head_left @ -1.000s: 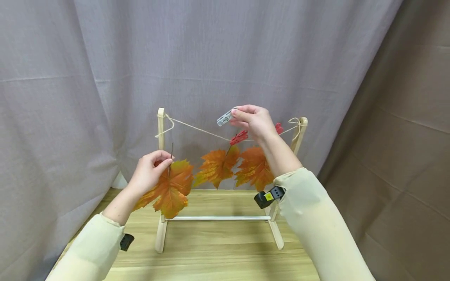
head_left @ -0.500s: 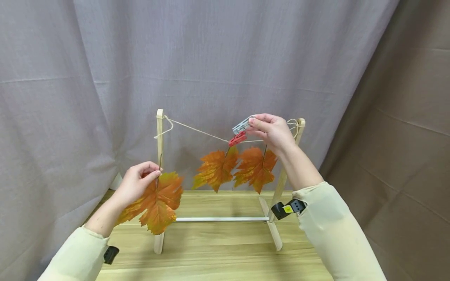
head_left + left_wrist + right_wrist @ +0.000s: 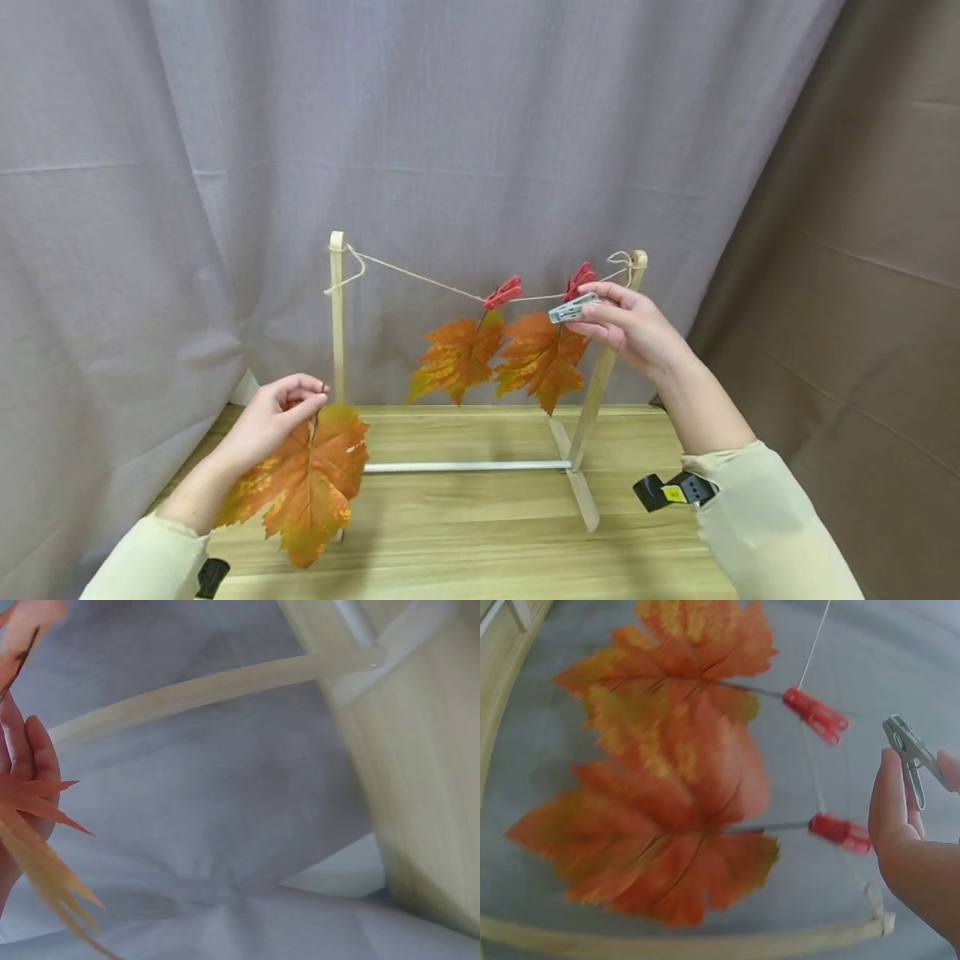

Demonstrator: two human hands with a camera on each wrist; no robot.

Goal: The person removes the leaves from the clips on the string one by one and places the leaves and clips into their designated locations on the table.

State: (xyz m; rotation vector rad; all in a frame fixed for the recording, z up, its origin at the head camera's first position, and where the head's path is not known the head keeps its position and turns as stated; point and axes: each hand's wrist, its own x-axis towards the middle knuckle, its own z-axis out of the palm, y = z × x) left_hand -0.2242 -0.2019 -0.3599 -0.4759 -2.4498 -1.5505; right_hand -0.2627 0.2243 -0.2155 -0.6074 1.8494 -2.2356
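Note:
My left hand (image 3: 273, 417) pinches the stem of an orange leaf (image 3: 311, 487) that hangs in front of the left post; in the left wrist view that hand (image 3: 30, 750) and leaf (image 3: 37, 840) lie at the left edge. Between thumb and fingers my right hand (image 3: 637, 333) holds a grey clothespin (image 3: 573, 307), in front of the right red clothespin (image 3: 580, 281). Another red clothespin (image 3: 502, 293) grips the string (image 3: 420, 277) near its middle. Two leaves (image 3: 459, 358) hang from the red pins. The right wrist view shows the grey pin (image 3: 907, 750) apart from the string.
A wooden stand holds the string between its left post (image 3: 337, 325) and right post (image 3: 596, 400), with a white bar (image 3: 465, 467) low between them. It stands on a wooden table (image 3: 450, 550). Grey curtains (image 3: 465, 125) hang behind and at the sides.
My left hand has moved down and left with its leaf. The right hand has gone right and down with the grey clothespin, from above the middle red pin to the right one.

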